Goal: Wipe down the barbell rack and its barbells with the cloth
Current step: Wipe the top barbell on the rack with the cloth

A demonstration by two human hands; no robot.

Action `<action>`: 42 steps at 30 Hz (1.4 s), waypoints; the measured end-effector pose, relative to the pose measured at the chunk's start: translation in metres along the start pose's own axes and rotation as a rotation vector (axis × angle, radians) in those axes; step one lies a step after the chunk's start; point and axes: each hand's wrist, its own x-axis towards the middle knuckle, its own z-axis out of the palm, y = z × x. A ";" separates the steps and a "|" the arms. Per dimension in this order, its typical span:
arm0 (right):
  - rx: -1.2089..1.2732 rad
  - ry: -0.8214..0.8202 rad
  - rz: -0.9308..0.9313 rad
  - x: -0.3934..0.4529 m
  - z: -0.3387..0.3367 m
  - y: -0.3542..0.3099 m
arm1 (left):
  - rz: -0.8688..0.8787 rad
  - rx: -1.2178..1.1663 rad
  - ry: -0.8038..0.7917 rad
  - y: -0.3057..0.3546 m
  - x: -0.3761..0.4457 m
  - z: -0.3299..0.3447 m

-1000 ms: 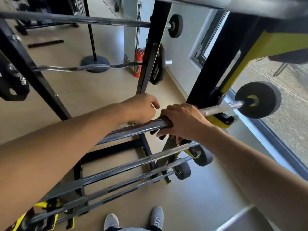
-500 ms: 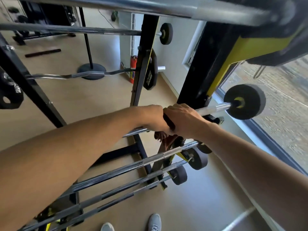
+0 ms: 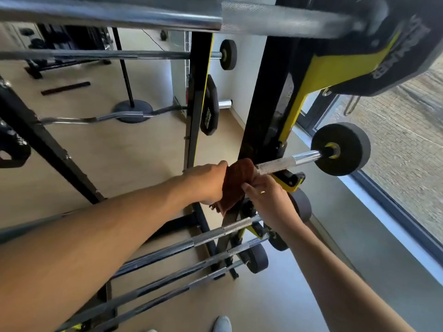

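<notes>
Both hands' grip on the brown cloth [image 3: 236,180], left hand [image 3: 208,183] and right hand [image 3: 266,197] holding it draped over the barbell [image 3: 287,161], beside the black rack upright [image 3: 261,111]

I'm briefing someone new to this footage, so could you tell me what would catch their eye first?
Probably the two hands at centre: the left hand and right hand hold a brown cloth wrapped over a chrome barbell. That bar ends at right in a black plate with a yellow hub, beside the window. At top right, the rack shows a bright yellow bracket.
</notes>
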 end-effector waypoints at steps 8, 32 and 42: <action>0.582 -0.086 0.058 -0.012 0.000 0.000 | -0.004 0.009 -0.094 0.001 0.004 -0.004; 0.963 -0.385 0.421 -0.041 0.011 0.006 | -0.198 -0.540 -0.419 -0.013 0.031 -0.022; 0.745 0.147 0.102 -0.039 0.003 0.009 | -0.015 -0.729 -0.096 -0.014 0.047 -0.017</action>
